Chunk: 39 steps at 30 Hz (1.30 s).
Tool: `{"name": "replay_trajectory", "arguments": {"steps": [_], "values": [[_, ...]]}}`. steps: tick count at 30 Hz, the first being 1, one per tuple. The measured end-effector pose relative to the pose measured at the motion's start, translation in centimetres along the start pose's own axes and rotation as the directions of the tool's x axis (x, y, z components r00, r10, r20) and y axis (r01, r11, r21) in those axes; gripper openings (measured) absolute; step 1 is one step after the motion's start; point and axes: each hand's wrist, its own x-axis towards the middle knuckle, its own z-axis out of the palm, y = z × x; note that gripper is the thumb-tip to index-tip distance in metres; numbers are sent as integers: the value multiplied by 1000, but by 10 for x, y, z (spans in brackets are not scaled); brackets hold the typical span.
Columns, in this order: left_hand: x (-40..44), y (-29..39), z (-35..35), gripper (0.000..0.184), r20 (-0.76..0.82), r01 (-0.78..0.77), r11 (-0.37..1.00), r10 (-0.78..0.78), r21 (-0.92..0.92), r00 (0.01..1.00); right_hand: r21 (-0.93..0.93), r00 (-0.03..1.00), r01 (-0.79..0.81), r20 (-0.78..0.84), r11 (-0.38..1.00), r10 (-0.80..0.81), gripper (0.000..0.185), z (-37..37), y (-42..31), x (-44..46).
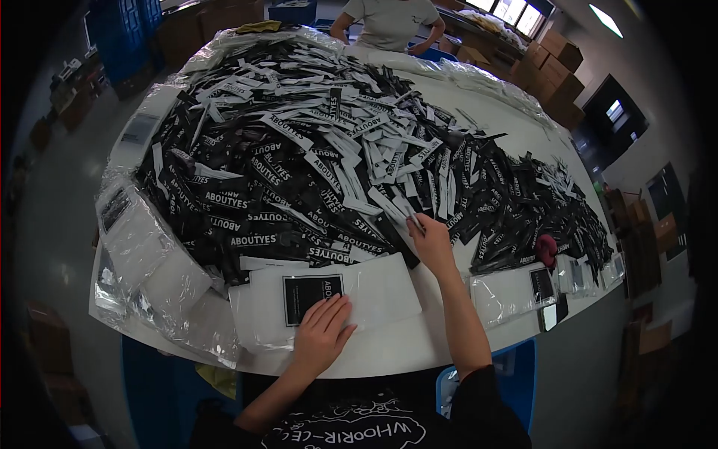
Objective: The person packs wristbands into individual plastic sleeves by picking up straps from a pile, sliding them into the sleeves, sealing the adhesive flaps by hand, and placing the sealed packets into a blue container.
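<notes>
My left hand [321, 337] lies flat, fingers stretched out, on a white plastic bag [374, 292] with a black printed panel [299, 295] near the table's front edge. More bags appear to lie under it. At the near edge of a big heap of black and white printed strips [277, 172], many marked "ABOUTYES", is my right hand [434, 243]. Its fingers are pinched around a narrow pale strip [411, 212]. The lower end of that strip is hidden by the fingers.
Clear-wrapped stacks of bags [172, 280] line the left side, with another bag [508, 295] at right. A dark red object [547, 249] and a phone-like item [552, 314] lie near it. Across the table stands a person [389, 26]. Cardboard boxes [553, 75] are stacked behind.
</notes>
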Motion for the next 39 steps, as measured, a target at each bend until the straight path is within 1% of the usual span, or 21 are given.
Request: {"name": "replay_trajectory", "arguments": {"steps": [1,3,7,9,10,12,14,16,18,21,23,25,26,27,29,30,32,33,35,37,39], "values": [[1,1,1,36,2,-4,1000,4,-6,1000,-57,997,71,24,996,-70,30,7,0,0],[1,1,-1,34,-12,-13,1000,13,11,1000,-235,916,377,-49,896,-398,33,31,13,3],[-7,0,2,36,-150,154,976,-177,-151,973,-60,995,40,-84,997,-45,20,10,-16,-3],[-6,2,-1,36,-162,180,971,-206,-158,965,403,982,71,-191,912,8,16,4,-9,-15],[-5,3,0,36,-167,192,965,-222,-176,961,542,977,92,-213,836,30,14,-3,-12,-28],[-3,1,1,35,-164,155,974,-182,-167,969,628,943,130,-318,768,100,12,-15,-24,-67],[-3,0,2,34,-167,123,981,-147,-151,975,455,850,311,-526,834,-29,12,-10,-10,-102],[-5,2,2,33,-186,164,977,-187,-134,964,527,848,322,-529,787,8,9,-2,-21,-126],[-6,3,2,32,-174,179,973,-203,-145,964,806,912,23,-259,591,319,11,0,-10,-156],[-10,-1,7,29,-141,249,955,-272,-164,952,655,853,400,-523,642,2,25,6,-21,-188],[-17,-1,2,28,-100,303,938,-323,-171,941,686,961,149,-270,712,59,24,29,-8,-194],[-13,2,-4,26,75,511,830,-508,-225,858,671,894,338,-448,660,-2,29,21,-29,-194],[-14,3,-2,26,77,520,825,-516,-223,853,677,849,432,-528,596,-16,30,16,-39,-199],[-14,3,1,26,16,485,836,-498,-256,867,709,869,396,-495,584,12,29,23,-32,-205],[-13,1,0,26,-56,433,855,-466,-286,883,538,969,48,-229,842,91,25,42,-16,-209],[-14,1,-1,26,-77,427,855,-467,-296,881,678,941,185,-330,711,70,24,43,-19,-211],[-12,7,-3,25,-103,436,845,-485,-310,868,660,851,440,-522,609,-48,24,40,-29,-211],[-11,13,-11,26,-164,369,892,-418,-262,893,645,879,334,-477,688,20,24,43,-30,-211],[-6,21,-20,27,-230,286,936,-330,-206,915,588,973,-26,-171,808,156,24,54,-12,-217],[-8,29,-22,31,-227,112,985,-139,-127,964,639,959,-46,-188,767,214,23,55,-15,-220],[-19,36,-18,35,-143,124,978,-148,-168,979,935,972,-119,41,334,231,21,49,-16,-218]]}}
